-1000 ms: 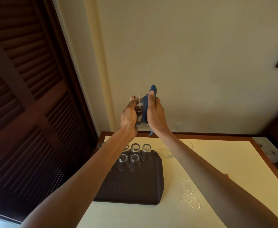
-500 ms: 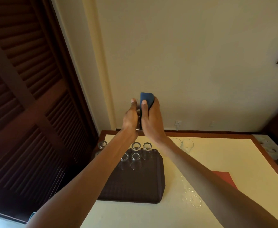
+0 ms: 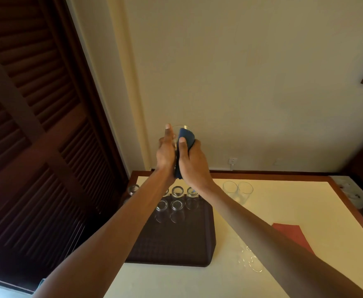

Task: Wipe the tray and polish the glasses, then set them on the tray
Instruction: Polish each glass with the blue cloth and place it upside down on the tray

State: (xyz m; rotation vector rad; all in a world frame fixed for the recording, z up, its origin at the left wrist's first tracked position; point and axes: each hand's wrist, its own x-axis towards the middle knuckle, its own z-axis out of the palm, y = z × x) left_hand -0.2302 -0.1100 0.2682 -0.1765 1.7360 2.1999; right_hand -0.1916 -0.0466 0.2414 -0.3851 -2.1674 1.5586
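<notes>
Got a clear drinking glass (image 3: 175, 134) held up in front of the wall, well above the cream desk (image 3: 283, 201). My left hand (image 3: 165, 151) lies along its side with the fingers stretched upward, and I can't tell if they wrap round it. My right hand (image 3: 192, 162) has its fingers clamped on a folded blue cloth (image 3: 186, 136) pressed against the glass. Other clear glasses (image 3: 177, 206) stand at the far end of the dark brown rectangular tray (image 3: 176, 244), and two more glasses (image 3: 245, 191) sit on the desk beside it.

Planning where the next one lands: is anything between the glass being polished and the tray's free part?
Nothing visible blocks it. The left hand holds the glass high while the right hand presses the blue cloth on it. On the tray, other glasses stand at the far end; its near part is bare.
</notes>
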